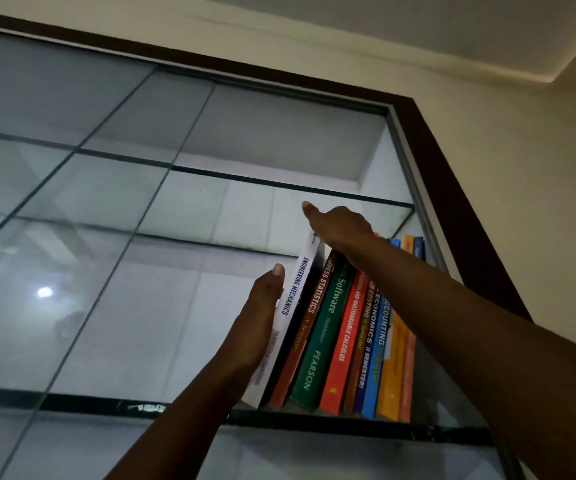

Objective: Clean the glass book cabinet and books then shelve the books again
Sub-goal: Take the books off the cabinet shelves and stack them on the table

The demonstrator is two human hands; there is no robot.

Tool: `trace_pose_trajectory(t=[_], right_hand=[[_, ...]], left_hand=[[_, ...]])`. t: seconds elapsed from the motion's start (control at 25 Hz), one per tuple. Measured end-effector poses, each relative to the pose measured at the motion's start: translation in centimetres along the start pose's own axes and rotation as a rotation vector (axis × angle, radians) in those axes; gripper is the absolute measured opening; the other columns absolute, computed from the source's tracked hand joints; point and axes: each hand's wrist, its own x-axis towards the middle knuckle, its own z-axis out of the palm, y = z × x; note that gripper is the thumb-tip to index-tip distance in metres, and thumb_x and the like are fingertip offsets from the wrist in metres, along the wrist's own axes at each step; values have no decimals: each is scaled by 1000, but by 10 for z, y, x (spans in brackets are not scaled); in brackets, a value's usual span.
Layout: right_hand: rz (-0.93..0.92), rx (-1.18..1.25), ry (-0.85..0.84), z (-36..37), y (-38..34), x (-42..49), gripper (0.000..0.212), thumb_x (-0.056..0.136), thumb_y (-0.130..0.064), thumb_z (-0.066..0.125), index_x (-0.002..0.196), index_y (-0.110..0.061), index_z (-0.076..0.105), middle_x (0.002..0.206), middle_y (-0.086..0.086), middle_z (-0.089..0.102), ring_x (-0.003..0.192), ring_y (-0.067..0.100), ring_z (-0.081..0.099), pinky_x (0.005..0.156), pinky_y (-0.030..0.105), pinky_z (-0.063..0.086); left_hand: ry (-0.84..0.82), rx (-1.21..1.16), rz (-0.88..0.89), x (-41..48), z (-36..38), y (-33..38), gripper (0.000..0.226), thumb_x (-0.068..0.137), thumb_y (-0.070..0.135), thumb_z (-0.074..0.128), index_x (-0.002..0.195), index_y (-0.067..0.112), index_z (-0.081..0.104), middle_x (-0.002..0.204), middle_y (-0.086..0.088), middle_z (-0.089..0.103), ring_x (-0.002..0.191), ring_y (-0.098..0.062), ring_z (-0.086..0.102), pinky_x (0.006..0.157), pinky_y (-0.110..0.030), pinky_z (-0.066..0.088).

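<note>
A row of books stands leaning on a glass shelf [418,433] at the right end of the glass cabinet. The leftmost one is a white book [291,299] lettered "Engineering Mechanics". My left hand [262,320] lies flat against its left cover, thumb at the spine. Over the tops of the books rests my right hand [336,226], its fingers hooked behind the white book's upper edge. Beside the white book stand a brown statistics book [314,306], a green Pearson book [324,337] and a red calculus book [345,341], then blue and orange ones.
A second glass shelf [314,188] runs just above my right hand. The sliding glass door [71,237] covers the cabinet's left part and shows reflections. A dark wooden frame [452,168] borders the cabinet on the top and right, with the wall and ceiling beyond.
</note>
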Motion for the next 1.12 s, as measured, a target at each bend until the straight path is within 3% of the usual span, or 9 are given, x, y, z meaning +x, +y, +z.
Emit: trace_pose_trajectory(t=[0.12,0.2,0.28,0.36,0.56,0.64,0.76,0.92,1.12], right_hand=[[-50,107,-7,8,-20,10,67,94,-58,27,128,-6,52,133,14,51,124,31,45,109,39,31],[-49,381,-126,12,-32,13,63,94,-57,31,125,-7,54,129,14,55,118,31,51,98,36,40],[-32,679,-336,8,-33,13,53,97,-50,33,122,-8,52,123,16,58,113,30,57,88,34,44],[-59,737,-431,-1,-23,17,45,99,-42,33,122,-8,52,119,16,61,109,27,59,87,34,46],[-228,-284,-229,-38,10,36,43,100,-35,33,111,-12,68,115,6,67,102,15,58,88,25,38],[-186,-441,-333,-43,15,36,50,100,-41,29,110,-12,69,118,8,64,106,18,56,92,26,37],[-160,-437,-405,-41,5,28,52,102,-37,27,110,-5,67,118,9,64,98,16,54,83,21,38],[-140,-221,-351,-37,-16,30,36,98,-25,40,125,-5,53,131,12,54,116,27,54,97,37,42],[-40,411,-466,-29,-31,18,31,97,-16,47,125,-5,48,120,23,55,86,29,60,75,35,53]], left_hand=[[-18,-31,69,6,-8,2,35,92,54,31,91,27,53,53,15,65,52,3,62,44,-7,43],[11,-34,90,13,-13,0,58,74,70,49,104,20,53,83,3,69,76,-6,63,59,-9,47],[69,-9,64,11,-14,-4,51,78,52,56,123,33,41,119,2,57,105,-13,57,87,-26,50],[82,15,79,7,-18,-12,45,90,35,51,131,41,33,131,3,51,117,-19,52,100,-43,45],[57,17,113,11,-16,-18,50,95,34,45,141,42,28,135,7,50,121,-18,50,103,-45,43],[57,33,121,12,-15,-21,51,95,35,45,142,41,27,136,6,49,121,-18,50,103,-45,43],[75,57,127,13,-14,-23,51,96,32,45,143,39,26,136,6,49,121,-18,50,103,-45,43],[70,56,125,11,-14,-21,52,95,31,45,143,37,27,136,7,50,120,-14,51,104,-42,43],[85,73,142,9,-14,-19,64,83,48,45,143,40,25,135,9,48,120,-15,50,103,-43,43]])
